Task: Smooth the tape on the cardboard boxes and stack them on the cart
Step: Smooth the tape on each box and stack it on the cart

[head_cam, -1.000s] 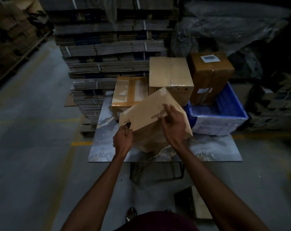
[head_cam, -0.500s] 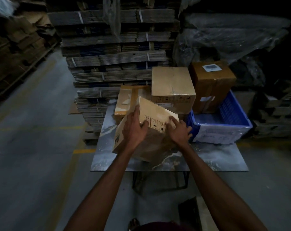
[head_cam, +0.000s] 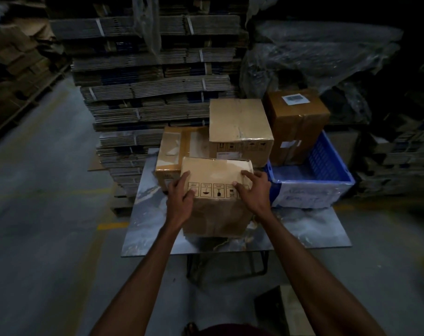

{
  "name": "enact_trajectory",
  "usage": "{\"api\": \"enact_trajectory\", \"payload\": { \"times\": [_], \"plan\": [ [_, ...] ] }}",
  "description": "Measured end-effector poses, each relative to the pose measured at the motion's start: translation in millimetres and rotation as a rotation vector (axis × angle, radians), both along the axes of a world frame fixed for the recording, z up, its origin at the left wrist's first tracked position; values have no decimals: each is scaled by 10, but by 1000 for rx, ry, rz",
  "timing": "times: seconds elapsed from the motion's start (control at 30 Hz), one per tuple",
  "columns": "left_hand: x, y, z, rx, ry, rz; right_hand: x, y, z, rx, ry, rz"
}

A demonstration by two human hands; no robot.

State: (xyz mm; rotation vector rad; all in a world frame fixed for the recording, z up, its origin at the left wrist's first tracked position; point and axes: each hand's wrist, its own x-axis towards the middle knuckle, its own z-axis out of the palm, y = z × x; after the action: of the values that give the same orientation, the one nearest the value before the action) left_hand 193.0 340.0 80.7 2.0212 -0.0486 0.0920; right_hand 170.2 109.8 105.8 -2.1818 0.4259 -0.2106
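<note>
Pretty dim in here, but the box [head_cam: 216,195] being worked on sits on the marble-look worktop [head_cam: 155,229], near its front edge and a bit left of centre, with a row of handling symbols printed along the top of the side facing the camera. The left hand [head_cam: 180,202] grasps the box's upper left corner, fingers curled over the edge and thumb on the front face. The right hand [head_cam: 253,192] lies on the upper right corner with the fingers laid fairly flat over the top edge, so it's pressing on it more than clutching it. Right behind, touching or almost touching, is a low box with tape patches [head_cam: 182,151], and just beside that one a taller box [head_cam: 240,127] with crinkled tape on its lid. A darker brown box with a white label [head_cam: 298,117] stands at the back end of a blue plastic crate [head_cam: 332,166], which sits on the right part of the worktop, just beside the box under the hands. Behind everything is a big stack of strapped flat cardboard [head_cam: 152,93], and to the right some stuff wrapped in plastic sheet [head_cam: 327,57]. Grey concrete floor [head_cam: 48,214] all around.
</note>
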Motion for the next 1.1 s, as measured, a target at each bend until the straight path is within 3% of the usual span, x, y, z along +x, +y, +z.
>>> {"api": "enact_trajectory", "payload": {
  "times": [0.17,0.23,0.33,0.43,0.63,1.0,1.1],
  "plan": [
    [84,127,2,32,117,-126,87,15,-5,-39,-8,5],
    [181,114,113,298,146,-166,105,12,18,-226,21,42],
    [317,-46,405,821,-141,-170,233,7,80,-447,0,172],
    [546,-198,546,974,-198,-330,419,17,109,-549,0,355],
    [524,-299,461,966,-95,-353,445,6,-4,-599,34,431],
    [530,-17,524,836,27,-429,419,-367,2,-510,47,443],
    [529,-31,599,892,23,-434,454,-394,85,-473,76,482]
  ]
}}
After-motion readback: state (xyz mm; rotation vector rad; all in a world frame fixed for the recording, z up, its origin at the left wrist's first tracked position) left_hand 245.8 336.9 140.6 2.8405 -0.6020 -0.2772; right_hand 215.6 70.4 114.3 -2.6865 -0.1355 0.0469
